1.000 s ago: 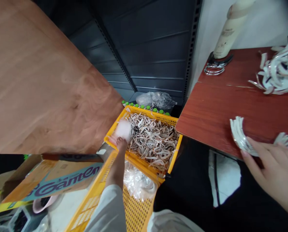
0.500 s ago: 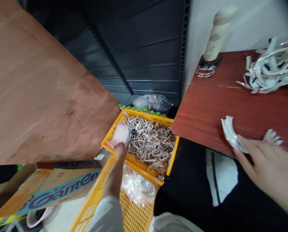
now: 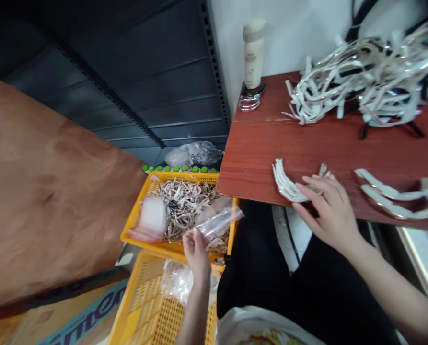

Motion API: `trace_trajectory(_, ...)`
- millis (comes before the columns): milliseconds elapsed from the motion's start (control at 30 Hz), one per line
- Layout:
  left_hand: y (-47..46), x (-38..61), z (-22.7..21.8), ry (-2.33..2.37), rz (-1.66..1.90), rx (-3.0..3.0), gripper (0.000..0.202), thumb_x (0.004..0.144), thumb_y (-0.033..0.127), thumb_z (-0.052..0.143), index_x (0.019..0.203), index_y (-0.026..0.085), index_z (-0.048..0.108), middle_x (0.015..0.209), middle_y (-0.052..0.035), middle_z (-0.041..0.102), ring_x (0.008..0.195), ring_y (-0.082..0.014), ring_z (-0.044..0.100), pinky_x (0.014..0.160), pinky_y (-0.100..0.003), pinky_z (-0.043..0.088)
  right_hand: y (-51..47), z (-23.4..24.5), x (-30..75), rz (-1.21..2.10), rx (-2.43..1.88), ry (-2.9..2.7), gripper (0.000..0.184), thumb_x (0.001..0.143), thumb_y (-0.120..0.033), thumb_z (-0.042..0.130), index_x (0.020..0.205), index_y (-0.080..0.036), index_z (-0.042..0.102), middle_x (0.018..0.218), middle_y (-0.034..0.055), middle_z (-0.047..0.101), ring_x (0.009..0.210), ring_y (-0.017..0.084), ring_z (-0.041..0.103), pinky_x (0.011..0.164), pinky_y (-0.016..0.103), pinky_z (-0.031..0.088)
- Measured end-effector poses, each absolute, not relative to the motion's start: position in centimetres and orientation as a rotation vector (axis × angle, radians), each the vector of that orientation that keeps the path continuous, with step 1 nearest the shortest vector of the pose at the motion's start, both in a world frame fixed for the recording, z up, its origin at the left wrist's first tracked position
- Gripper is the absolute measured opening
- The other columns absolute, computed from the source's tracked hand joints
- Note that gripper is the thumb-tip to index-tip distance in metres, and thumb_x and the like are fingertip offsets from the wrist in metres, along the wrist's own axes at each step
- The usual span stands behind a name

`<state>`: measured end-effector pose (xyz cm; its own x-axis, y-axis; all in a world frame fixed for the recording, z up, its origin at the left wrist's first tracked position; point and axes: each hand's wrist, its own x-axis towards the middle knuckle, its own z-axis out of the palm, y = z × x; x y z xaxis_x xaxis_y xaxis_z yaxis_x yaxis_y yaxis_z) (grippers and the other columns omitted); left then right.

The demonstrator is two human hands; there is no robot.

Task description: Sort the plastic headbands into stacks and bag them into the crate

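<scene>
One lap in dark trousers (image 3: pixel 257 268) nearest, with the hem of a pale, brightly printed top (image 3: pixel 267 330) below. Left of the lap, a yellow mesh basket (image 3: pixel 165 318) with crumpled clear plastic (image 3: pixel 178 282) inside; farther left, part of a cardboard box (image 3: pixel 84 311) with purple lettering. Just beyond, over the near rim of a second yellow basket (image 3: pixel 156 246), the left hand (image 3: pixel 197 251), thumb and fingertips pinched on the near edge of a clear plastic bag (image 3: pixel 219 223): flat, shiny, blurred, slanting up to the right above the basket's right end. On the near edge of a reddish-brown table (image 3: pixel 253 143), the right hand (image 3: pixel 332 213), fingers spread and bent over a bundle of white strips (image 3: pixel 285 185), touching; whether gripping or resting, impossible to tell. Bundle bent into a shallow U, strips slim and glossy along the outer side, laid neatly together, left end slightly fanned, right end peeping out past the fingers, middle hidden. To the right, near the table edge, loose curved strips (image 3: pixel 402 212), white with shiny rims. Inside the second basket, a tangled heap (image 3: pixel 188 201) of white, brown and silvery strips beside a whitish, blurred stack (image 3: pixel 152 218). Farther back on the table, a large white tangle (image 3: pixel 318 96); at left, a cream bottle (image 3: pixel 254 55) and silvery rings (image 3: pixel 248 103). Beyond the baskets, a row of green caps (image 3: pixel 185 168), a clear sack (image 3: pixel 194 152), dark shelving (image 3: pixel 170 62) and, at left, a brown panel (image 3: pixel 48 177).
</scene>
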<state>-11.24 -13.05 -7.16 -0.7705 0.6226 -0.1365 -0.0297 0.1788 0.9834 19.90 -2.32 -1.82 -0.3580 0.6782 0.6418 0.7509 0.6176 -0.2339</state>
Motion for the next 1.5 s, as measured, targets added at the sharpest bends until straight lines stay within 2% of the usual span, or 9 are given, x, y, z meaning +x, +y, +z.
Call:
trace_trajectory(133, -13.0, -2.7, -6.2, 1.611, 1.557, 0.398, 0.045, 0.075, 0.057, 0.072, 0.095, 0.022, 0.052, 0.074, 0.0044, 0.061, 0.065, -0.0095, 0.061, 0.065, -0.023, 0.052, -6.4, -2.2, 18.6, 0.158, -0.907, -2.207, 0.038, 0.089, -0.039, 0.067, 0.122, -0.02, 0.062, 0.106, 0.0102, 0.065, 0.103, 0.026, 0.06, 0.09, 0.043, 0.051)
trace_trajectory(267, -12.3, 1.7, -6.1, 1.413, 1.434, 0.257, 0.048, 0.066, 0.049, 0.084, 0.091, 0.021, 0.054, 0.069, 0.0078, 0.057, 0.059, -0.006, 0.057, 0.06, -0.018, 0.049, -9.3, -4.4, 19.1, 0.242, -1.038, -2.223, 0.02, 0.09, -0.03, 0.068, 0.109, -0.028, 0.07, 0.107, 0.0052, 0.068, 0.101, 0.024, 0.058, 0.088, 0.042, 0.049)
trace_trajectory(433, -10.6, 2.9, -6.2, 1.282, 1.255, 0.119, 0.043, 0.061, 0.039, 0.09, 0.082, 0.019, 0.058, 0.07, 0.0074, 0.058, 0.056, -0.0036, 0.056, 0.06, -0.016, 0.048, -11.1, -6.7, 21.6, 0.606, -1.17, -1.993, 0.023, 0.092, -0.025, 0.066, 0.115, -0.025, 0.07, 0.114, 0.0075, 0.068, 0.099, 0.02, 0.063, 0.088, 0.038, 0.052)
trace_trajectory(633, -10.3, 3.9, -5.4, 1.09, 1.099, 0.241, 0.05, 0.073, 0.062, 0.074, 0.096, 0.018, 0.068, 0.095, -0.0065, 0.07, 0.097, -0.0209, 0.068, 0.091, -0.038, 0.054, -13.1, -7.9, 20.0, 1.055, -1.372, -1.336, 0.015, 0.087, -0.034, 0.071, 0.099, -0.025, 0.077, 0.095, 0.0051, 0.073, 0.085, 0.019, 0.069, 0.076, 0.032, 0.058)
trace_trajectory(700, -10.5, 4.2, -5.5, 1.077, 1.054, 0.516, 0.047, 0.072, 0.056, 0.077, 0.102, 0.02, 0.069, 0.108, -0.0078, 0.07, 0.11, -0.0241, 0.064, 0.099, -0.04, 0.051, -13.2, -7.8, 19.0, 1.205, -1.423, -1.091, 0.019, 0.084, -0.038, 0.073, 0.096, -0.024, 0.078, 0.094, 0.0054, 0.074, 0.081, 0.02, 0.07, 0.072, 0.032, 0.059)
trace_trajectory(867, -10.5, 4.1, -6.5, 1.211, 0.968, 0.772, 0.035, 0.081, 0.048, 0.072, 0.099, 0.018, 0.073, 0.102, -0.0095, 0.073, 0.098, -0.0225, 0.068, 0.088, -0.036, 0.056, -12.8, -7.0, 17.6, 1.41, -1.419, -0.801, 0.027, 0.082, -0.043, 0.074, 0.098, -0.022, 0.076, 0.095, 0.0054, 0.076, 0.085, 0.022, 0.071, 0.081, 0.035, 0.058)
trace_trajectory(1033, -10.3, 3.6, -6.1, 1.244, 0.959, 0.827, 0.043, 0.088, 0.054, 0.06, 0.111, 0.019, 0.073, 0.118, -0.0118, 0.07, 0.111, -0.026, 0.065, 0.084, -0.036, 0.06, -12.4, -6.6, 18.1, 1.272, -1.44, -1.094, 0.032, 0.083, -0.041, 0.073, 0.111, -0.025, 0.072, 0.108, 0.0058, 0.071, 0.089, 0.019, 0.067, 0.077, 0.033, 0.055)
trace_trajectory(1267, -10.2, 3.3, -6.8, 1.297, 0.967, 0.788, 0.032, 0.077, 0.048, 0.075, 0.086, 0.017, 0.075, 0.087, -0.0044, 0.073, 0.081, -0.0162, 0.068, 0.076, -0.03, 0.059, -12.3, -5.7, 18.9, 0.845, -1.677, -1.476, 0.025, 0.084, -0.04, 0.072, 0.107, -0.03, 0.075, 0.108, 0.0062, 0.069, 0.102, 0.026, 0.061, 0.095, 0.049, 0.047)
trace_trajectory(1500, -9.6, 3.9, -6.2, 1.254, 0.975, 0.752, 0.032, 0.067, 0.042, 0.083, 0.066, 0.016, 0.065, 0.064, 0.0022, 0.062, 0.062, -0.0098, 0.056, 0.065, -0.022, 0.048, -12.9, -5.2, 17.4, 1.426, -1.223, -1.154, 0.043, 0.091, -0.033, 0.064, 0.133, -0.026, 0.056, 0.126, 0.0069, 0.066, 0.112, 0.022, 0.065, 0.1, 0.04, 0.053)
